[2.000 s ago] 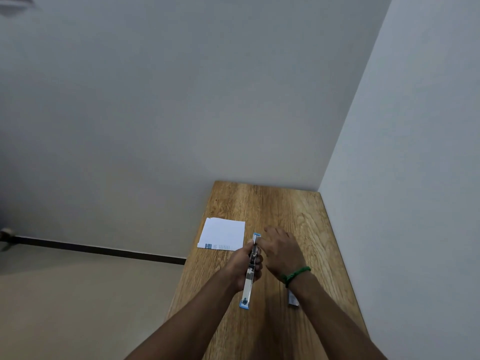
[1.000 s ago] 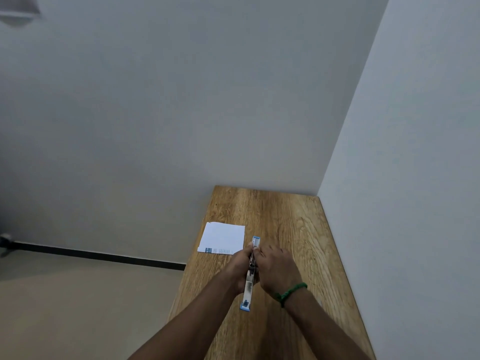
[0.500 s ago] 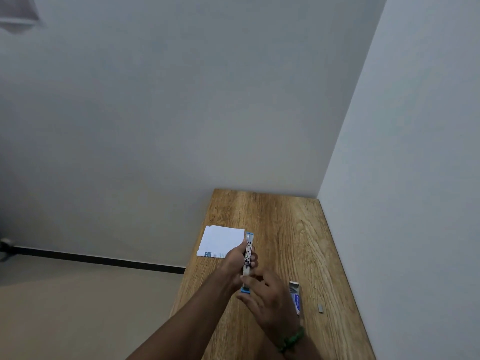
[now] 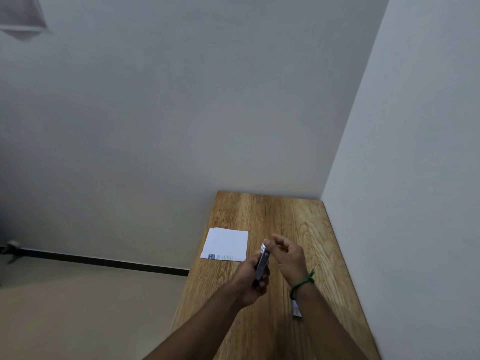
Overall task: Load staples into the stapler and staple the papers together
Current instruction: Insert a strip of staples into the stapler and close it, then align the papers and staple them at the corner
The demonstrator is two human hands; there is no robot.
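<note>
1. A person stands over a wooden table (image 4: 270, 216) set in a corner, the left hand (image 4: 250, 279) wrapped around a slim metal stapler (image 4: 261, 263) and holding it above the tabletop, nose pointing away.
2. The right hand (image 4: 287, 255), a green wristband (image 4: 302, 283) at its wrist, hovers just beside the stapler's far end with fingers loosely curled; whether a strip of staples is pinched there cannot be told.
3. The step appears to be loading. Done well, the left hand would keep the stapler level and steady while the right feeds the strip squarely into the channel, legs down, then closes the top until it catches.
4. The papers (image 4: 225, 244) lie flat on the table's left side, just beyond the hands, not yet stapled as far as can be seen.
5. Count: one stapler, one small stack of papers, and one small packet (image 4: 296, 311), probably the staple box, half hidden under the right forearm.
</note>
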